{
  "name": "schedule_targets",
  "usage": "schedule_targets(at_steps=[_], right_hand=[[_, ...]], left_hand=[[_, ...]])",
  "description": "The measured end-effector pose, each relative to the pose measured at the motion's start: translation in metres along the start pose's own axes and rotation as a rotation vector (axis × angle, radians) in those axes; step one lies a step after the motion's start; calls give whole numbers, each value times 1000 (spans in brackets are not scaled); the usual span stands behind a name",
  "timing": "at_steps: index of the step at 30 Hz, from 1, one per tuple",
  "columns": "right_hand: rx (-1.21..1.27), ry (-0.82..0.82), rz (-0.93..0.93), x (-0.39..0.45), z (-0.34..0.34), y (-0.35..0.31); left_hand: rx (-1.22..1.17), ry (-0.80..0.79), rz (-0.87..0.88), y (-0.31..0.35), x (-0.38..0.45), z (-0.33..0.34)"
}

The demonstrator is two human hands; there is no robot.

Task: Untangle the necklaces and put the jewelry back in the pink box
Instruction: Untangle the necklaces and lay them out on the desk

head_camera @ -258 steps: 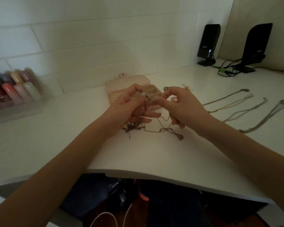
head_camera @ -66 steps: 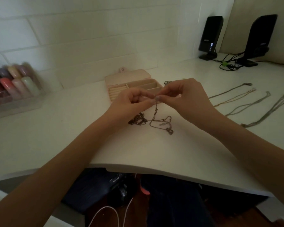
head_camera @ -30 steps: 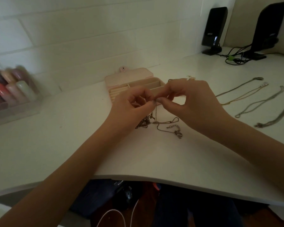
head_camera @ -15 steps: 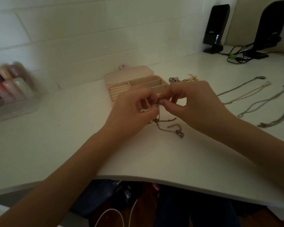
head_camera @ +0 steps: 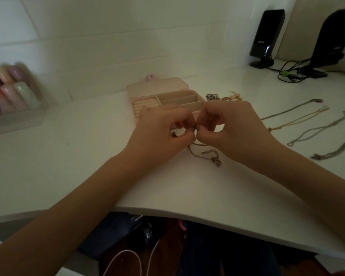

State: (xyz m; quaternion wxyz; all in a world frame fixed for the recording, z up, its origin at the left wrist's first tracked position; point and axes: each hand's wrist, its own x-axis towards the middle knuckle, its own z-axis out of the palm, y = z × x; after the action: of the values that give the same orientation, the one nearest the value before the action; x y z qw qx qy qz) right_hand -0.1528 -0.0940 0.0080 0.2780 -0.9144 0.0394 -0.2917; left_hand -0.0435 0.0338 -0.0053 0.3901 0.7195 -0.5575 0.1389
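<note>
Before pink box (head_camera: 167, 96): both hands pinch thin tangled chain (head_camera: 205, 155) (clasp trailing).

Two black speakers (head_camera: 267, 36), blurred bottles (head_camera: 12, 90)

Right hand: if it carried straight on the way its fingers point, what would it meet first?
Most likely the left hand: the right hand points leftward, fingertips nearly touching over the tangled chain.

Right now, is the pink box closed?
No, the pink box lies open, its lid folded back and its compartments showing.
</note>
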Motion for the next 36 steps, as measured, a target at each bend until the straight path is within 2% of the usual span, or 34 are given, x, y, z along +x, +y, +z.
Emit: schedule_targets(at_steps=[4, 8, 15, 23, 36], right_hand=[[-30, 9, 7, 1, 0, -2], [4, 36, 73, 5, -6, 0], [7, -51, 84, 5, -5, -1], [31, -58, 120, 4, -5, 0], [105, -82, 213, 5, -6, -3]], left_hand=[[98, 44, -28, 2, 1, 1], [-65, 60, -98, 1, 3, -2], [-56, 38, -44, -4, 3, 0], [44, 1, 11, -3, 0, 3], [-21, -43, -16, 1, 0, 1]])
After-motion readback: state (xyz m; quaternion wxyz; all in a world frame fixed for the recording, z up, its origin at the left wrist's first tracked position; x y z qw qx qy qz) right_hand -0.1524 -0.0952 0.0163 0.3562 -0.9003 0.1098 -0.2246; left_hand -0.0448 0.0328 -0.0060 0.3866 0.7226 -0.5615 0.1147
